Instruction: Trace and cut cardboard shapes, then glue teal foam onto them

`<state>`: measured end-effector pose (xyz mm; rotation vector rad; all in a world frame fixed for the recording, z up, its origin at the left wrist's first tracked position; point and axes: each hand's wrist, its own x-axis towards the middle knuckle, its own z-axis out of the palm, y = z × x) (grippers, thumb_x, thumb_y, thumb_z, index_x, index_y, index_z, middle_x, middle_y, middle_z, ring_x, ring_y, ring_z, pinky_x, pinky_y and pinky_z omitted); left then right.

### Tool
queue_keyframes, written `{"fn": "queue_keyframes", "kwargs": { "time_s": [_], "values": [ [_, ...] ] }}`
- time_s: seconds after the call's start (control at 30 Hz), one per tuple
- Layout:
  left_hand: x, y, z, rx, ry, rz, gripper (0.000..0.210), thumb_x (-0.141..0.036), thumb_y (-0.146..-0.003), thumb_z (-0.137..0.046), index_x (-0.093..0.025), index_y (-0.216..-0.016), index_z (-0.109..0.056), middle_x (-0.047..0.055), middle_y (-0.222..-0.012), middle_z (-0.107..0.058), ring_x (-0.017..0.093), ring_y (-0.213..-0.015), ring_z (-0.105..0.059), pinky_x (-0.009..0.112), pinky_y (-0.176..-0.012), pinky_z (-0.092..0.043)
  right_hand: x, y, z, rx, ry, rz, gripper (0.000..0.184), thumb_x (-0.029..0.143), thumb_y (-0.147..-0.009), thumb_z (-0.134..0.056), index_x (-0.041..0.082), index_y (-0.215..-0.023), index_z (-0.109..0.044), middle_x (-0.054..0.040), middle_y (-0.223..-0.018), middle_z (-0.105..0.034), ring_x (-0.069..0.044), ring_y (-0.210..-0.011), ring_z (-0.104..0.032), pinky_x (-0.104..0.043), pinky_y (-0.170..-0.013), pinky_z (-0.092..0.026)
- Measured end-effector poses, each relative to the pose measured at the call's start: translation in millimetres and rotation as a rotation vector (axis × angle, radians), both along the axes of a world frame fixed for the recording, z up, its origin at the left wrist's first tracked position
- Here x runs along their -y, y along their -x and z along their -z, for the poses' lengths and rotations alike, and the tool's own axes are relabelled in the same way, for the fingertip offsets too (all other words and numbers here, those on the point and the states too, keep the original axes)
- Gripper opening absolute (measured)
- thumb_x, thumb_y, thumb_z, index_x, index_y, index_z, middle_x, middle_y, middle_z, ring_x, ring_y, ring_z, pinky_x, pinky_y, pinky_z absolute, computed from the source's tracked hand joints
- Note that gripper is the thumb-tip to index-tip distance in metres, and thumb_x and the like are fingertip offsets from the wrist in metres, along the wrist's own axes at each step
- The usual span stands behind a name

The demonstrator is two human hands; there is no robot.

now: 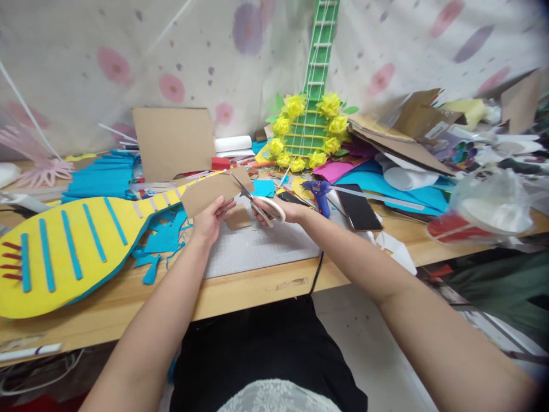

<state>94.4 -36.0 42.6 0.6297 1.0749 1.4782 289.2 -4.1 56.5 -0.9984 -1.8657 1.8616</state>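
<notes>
Now left hand (209, 220) grips cardboard piece (210, 191); right hand (283, 210) works scissors (257, 200) into it.

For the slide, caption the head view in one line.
Right hand works scissors into brown cardboard held by the left hand, above a cluttered craft table.

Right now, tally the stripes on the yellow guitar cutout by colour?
On the yellow guitar cutout, by the left hand:
Blue stripes on the body: 5
Red stripes at the left end: 4
Pink stripes on the neck: about 4, partly hidden
Total: about 13
</notes>
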Motion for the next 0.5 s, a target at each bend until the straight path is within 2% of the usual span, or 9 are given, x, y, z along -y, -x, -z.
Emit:
{"fn": "queue_keyframes", "kwargs": {
  "time_s": [0.1, 0.2, 0.33, 0.5],
  "values": [
    [0.8, -2.2, -0.9, 0.03, 0.038, 0.004, 0.007, -0.014, -0.077, -0.057, -0.011, -0.079, -0.063, 0.006, -0.074, -0.071, 0.017, -0.073, -0.07, 0.021, -0.056, -0.05, 1.9, 0.2, -0.3, -0.013, -0.002, 0.02, 0.054, 0.067, -0.082, -0.038, 0.014, -0.081, -0.05, 0.0012, -0.066, -0.049, -0.008, -0.053, -0.05, -0.022, -0.05, -0.042],
    [1.1, -2.5, 0.0, 0.03, 0.057, 0.008, 0.005, -0.015, -0.077, -0.058, -0.012, -0.075, -0.062, 0.007, -0.074, -0.071, 0.017, -0.074, -0.07, 0.021, -0.059, -0.051, 4.1, -1.0, -5.9, 0.06, -0.024, 0.01, 0.055, 0.068, -0.082, -0.039, 0.014, -0.078, -0.049, 0.0012, -0.063, -0.048, -0.008, -0.052, -0.049, -0.021, -0.049, -0.042],
    [0.5, -1.3, 2.6, 0.015, 0.061, 0.029, 0.006, -0.017, -0.075, -0.059, -0.012, -0.075, -0.062, 0.008, -0.077, -0.071, 0.018, -0.076, -0.07, 0.023, -0.062, -0.052, 0.9, -7.5, -11.2, 0.118, -0.01, -0.048, 0.058, 0.069, -0.082, -0.035, 0.014, -0.078, -0.05, 0.0006, -0.062, -0.049, -0.009, -0.053, -0.05, -0.022, -0.049, -0.043],
    [-0.5, 0.9, 6.3, -0.006, 0.04, 0.067, 0.006, -0.017, -0.073, -0.061, -0.012, -0.074, -0.064, 0.007, -0.073, -0.071, 0.018, -0.073, -0.07, 0.023, -0.059, -0.052, -8.4, -18.7, -9.5, 0.147, -0.029, -0.154, 0.057, 0.069, -0.082, -0.037, 0.014, -0.081, -0.051, 0.0002, -0.064, -0.05, -0.009, -0.055, -0.051, -0.021, -0.05, -0.045]
  ]
}}
